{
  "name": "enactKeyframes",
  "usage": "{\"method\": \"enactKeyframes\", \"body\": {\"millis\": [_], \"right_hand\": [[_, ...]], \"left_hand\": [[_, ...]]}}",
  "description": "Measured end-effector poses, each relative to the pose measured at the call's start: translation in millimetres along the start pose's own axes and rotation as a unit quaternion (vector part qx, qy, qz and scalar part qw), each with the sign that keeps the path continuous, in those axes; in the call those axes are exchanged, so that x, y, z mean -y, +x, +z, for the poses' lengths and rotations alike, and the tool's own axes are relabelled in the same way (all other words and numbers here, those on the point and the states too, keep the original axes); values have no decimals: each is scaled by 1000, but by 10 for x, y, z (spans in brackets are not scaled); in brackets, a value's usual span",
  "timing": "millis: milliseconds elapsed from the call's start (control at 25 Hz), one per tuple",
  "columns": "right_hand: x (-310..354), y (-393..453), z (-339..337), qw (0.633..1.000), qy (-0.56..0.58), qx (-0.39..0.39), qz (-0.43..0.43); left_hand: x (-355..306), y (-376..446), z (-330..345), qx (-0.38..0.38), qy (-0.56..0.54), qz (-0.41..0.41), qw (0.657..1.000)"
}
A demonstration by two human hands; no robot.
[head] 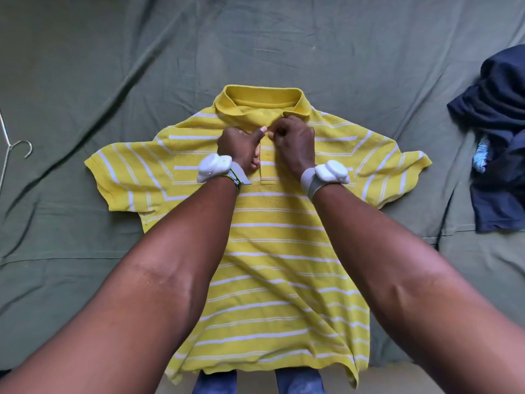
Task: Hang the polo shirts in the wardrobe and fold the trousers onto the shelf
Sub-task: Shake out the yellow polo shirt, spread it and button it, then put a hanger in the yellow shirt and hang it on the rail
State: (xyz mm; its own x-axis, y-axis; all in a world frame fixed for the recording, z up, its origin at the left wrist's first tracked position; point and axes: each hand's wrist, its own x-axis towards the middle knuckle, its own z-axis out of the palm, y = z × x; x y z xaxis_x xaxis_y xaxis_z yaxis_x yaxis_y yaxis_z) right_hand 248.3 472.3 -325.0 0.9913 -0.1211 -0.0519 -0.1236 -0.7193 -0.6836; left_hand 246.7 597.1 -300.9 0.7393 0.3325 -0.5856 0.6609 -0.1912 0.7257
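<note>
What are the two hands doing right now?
Left hand: pinching the placket of the yellow white-striped polo shirt.
Right hand: pinching the same placket near the collar.

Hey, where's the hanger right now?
The wire hanger lies at the far left edge of the head view on the green sheet, left of the yellow striped polo shirt, apart from it and both hands.

— Where does the camera sit?
— On the person's head, looking forward and steeply down over both forearms.
— How near?
— Close: the yellow polo shirt point(272, 237) fills the middle, spread on the green sheet point(85, 81).
— Any second view?
— No, only this wide-angle one, its edges bowed.
</note>
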Motion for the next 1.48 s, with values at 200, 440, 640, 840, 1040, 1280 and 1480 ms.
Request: {"method": "enactKeyframes", "body": {"millis": [200, 440, 640, 840, 1040, 1280, 1480], "right_hand": [[25, -275, -28, 1000, -28, 8, -1], [-95, -859, 67, 964, -238, 102, -63], [105, -939, 147, 953, -289, 91, -24], [489, -1450, 523, 962, -242, -8, 128], [1769, -2096, 1692, 973, -226, -23, 48], [3452, -1813, 2934, 966, -177, 145, -124], [3680, -1453, 3276, 933, -226, 280, -5]], "left_hand": [[203, -158, -144, -26, 83, 87, 992], [956, -428, -533, -125, 484, 316, 806], [1330, -410, -1066, -4, 535, 408, 740], [1583, -440, -1913, -14, 492, 386, 780], [1947, -179, -3490, -80, 463, 326, 821], [1956, 664, -5057, -161, 449, 191, 858], [1827, 971, -5205, -163, 423, 184, 872]]}}
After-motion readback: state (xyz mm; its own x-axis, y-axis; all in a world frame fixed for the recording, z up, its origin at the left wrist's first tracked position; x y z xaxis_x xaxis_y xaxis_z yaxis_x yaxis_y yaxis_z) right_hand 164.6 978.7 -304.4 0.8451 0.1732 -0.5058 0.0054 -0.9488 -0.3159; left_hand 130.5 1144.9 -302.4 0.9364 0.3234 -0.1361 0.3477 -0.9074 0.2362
